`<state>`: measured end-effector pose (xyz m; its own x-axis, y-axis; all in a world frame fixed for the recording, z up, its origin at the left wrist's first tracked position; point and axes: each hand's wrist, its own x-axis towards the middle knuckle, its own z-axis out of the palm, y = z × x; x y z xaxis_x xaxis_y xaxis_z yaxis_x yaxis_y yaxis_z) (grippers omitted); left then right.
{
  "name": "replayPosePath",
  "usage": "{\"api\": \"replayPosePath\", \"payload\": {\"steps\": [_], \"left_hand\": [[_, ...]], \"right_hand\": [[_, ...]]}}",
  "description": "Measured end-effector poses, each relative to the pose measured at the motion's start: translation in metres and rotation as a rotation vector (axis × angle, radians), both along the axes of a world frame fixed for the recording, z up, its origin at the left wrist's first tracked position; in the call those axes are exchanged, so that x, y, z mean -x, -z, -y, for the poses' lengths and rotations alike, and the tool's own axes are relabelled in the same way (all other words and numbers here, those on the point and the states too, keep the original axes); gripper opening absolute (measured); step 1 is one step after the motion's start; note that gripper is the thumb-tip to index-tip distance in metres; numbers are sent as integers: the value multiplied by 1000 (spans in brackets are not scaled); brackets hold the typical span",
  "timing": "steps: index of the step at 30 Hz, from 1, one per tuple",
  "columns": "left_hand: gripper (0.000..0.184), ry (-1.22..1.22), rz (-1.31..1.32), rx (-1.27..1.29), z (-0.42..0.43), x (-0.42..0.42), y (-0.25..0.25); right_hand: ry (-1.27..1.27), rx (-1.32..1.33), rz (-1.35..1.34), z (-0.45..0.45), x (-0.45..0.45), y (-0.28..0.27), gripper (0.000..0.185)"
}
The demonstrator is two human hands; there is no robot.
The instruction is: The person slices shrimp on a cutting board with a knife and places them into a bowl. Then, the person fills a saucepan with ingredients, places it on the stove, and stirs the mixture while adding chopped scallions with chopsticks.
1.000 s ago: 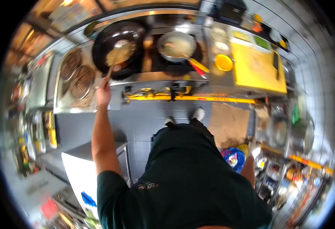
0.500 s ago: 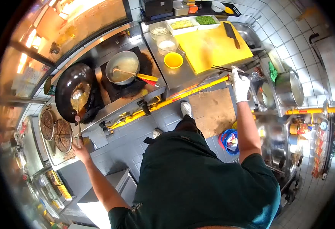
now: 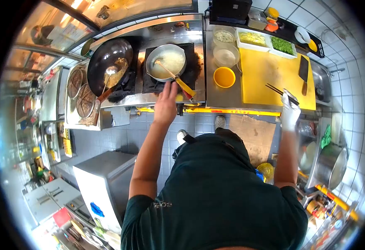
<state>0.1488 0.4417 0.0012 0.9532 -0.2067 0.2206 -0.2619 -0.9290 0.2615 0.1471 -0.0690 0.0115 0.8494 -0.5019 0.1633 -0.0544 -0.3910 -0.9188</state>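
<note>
My left hand is at the front edge of the stove, fingers stretched out and holding nothing. Just beyond its fingertips is a saucepan of cloudy whitish liquid, with a wooden-handled utensil leaning in it. The pan's yellow handle points toward me, right of that hand. In a white glove, my right hand grips dark chopsticks over the front edge of a yellow cutting board. On the left burner sits a black wok; a ladle rests in its brownish contents.
A cleaver lies on the board's right side. Left of the board stand a yellow bowl and clear tubs. White containers hold chopped greens and pale pieces. Round strainers lie left of the wok.
My left hand has let go of the ladle and moved right, to the saucepan. The ladle stays in the wok. My right hand, still with the chopsticks, is now at the board's edge. The view has turned.
</note>
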Motion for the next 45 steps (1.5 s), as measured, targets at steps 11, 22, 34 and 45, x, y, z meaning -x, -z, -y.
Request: {"api": "replayPosePath", "payload": {"steps": [11, 22, 34, 45], "left_hand": [[14, -31, -185, -347, 33, -43, 26], [23, -5, 22, -61, 6, -28, -12], [39, 71, -7, -52, -18, 37, 45], [34, 11, 266, 122, 22, 32, -49]], "right_hand": [[71, -108, -283, 67, -12, -42, 23], [101, -189, -239, 64, -15, -37, 29], [113, -37, -103, 53, 5, -8, 23], [16, -257, 14, 28, -42, -16, 20]]}}
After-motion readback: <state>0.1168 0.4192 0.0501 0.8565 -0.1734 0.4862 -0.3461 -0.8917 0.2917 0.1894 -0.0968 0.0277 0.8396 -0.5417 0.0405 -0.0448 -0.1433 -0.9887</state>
